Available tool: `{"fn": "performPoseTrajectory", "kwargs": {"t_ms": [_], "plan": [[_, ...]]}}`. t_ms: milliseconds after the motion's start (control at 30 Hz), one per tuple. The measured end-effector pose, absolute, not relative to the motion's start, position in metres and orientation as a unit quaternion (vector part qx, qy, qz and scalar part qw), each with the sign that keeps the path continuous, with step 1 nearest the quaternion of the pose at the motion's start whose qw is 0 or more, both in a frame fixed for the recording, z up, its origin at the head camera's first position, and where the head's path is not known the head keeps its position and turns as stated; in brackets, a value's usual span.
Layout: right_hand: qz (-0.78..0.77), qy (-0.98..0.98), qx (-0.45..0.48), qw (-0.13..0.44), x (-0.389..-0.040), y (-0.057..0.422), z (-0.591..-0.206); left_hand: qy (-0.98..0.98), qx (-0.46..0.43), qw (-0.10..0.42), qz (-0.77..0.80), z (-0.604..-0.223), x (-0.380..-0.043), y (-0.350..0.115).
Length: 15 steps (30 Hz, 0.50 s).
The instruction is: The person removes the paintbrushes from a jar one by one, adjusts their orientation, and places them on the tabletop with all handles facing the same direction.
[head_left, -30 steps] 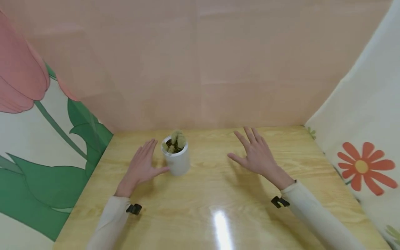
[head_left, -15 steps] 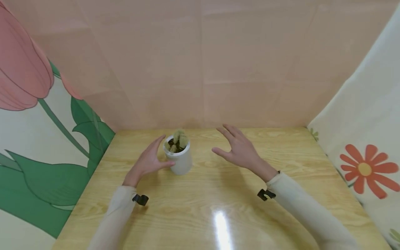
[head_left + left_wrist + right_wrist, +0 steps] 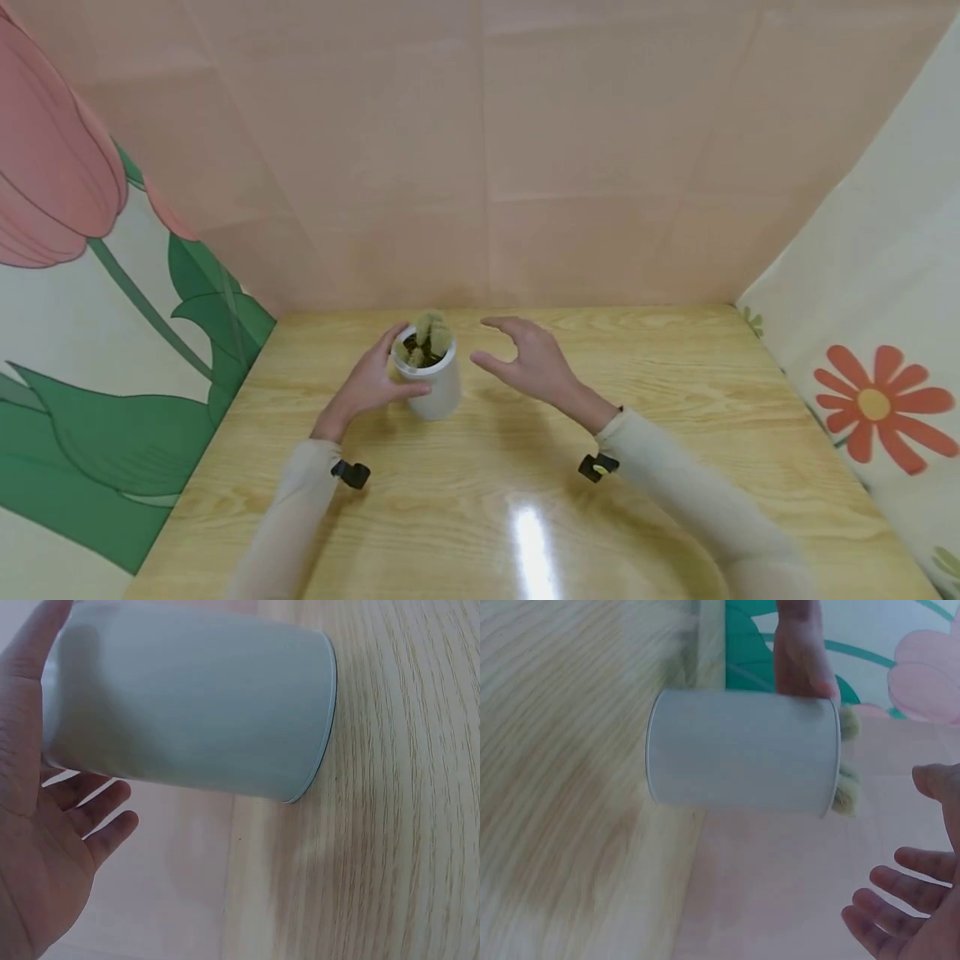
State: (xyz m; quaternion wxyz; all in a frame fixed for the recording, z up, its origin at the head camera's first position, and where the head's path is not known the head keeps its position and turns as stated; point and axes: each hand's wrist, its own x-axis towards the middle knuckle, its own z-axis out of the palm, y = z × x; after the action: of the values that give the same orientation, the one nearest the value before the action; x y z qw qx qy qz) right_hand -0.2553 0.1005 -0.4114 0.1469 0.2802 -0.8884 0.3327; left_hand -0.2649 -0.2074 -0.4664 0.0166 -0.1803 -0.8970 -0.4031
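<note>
A white cylindrical pot (image 3: pixel 437 392) with a pale, fuzzy cactus (image 3: pixel 432 332) and dark soil stands upright on the wooden table. My left hand (image 3: pixel 367 384) is around its left side near the rim, thumb across the front and fingers reaching behind. In the left wrist view the fingers (image 3: pixel 105 806) look spread and loosely bent; whether they press the pot cannot be told. To the right of the pot hovers my right hand (image 3: pixel 531 360), thumb and fingers apart and facing it, with a gap between. The right wrist view shows those fingers (image 3: pixel 907 889) holding nothing.
The wooden table (image 3: pixel 465 500) meets a plain pinkish backdrop (image 3: pixel 480 167) behind the pot. A tulip-printed cloth (image 3: pixel 112 375) borders the left side, and a white cloth with a red flower (image 3: pixel 873 404) the right.
My right hand has moved left toward the pot, its fingers less spread. The left hand has shifted slightly right, farther around the pot. The pot stays at the same place on the table.
</note>
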Motion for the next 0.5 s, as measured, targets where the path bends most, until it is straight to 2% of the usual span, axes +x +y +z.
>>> {"fn": "performPoseTrajectory", "kwargs": {"t_ms": [500], "plan": [[0.414, -0.87, 0.238, 0.126, -0.267, 0.06, -0.434, -0.872, -0.187, 0.011, -0.452, -0.473, -0.273, -0.206]]}}
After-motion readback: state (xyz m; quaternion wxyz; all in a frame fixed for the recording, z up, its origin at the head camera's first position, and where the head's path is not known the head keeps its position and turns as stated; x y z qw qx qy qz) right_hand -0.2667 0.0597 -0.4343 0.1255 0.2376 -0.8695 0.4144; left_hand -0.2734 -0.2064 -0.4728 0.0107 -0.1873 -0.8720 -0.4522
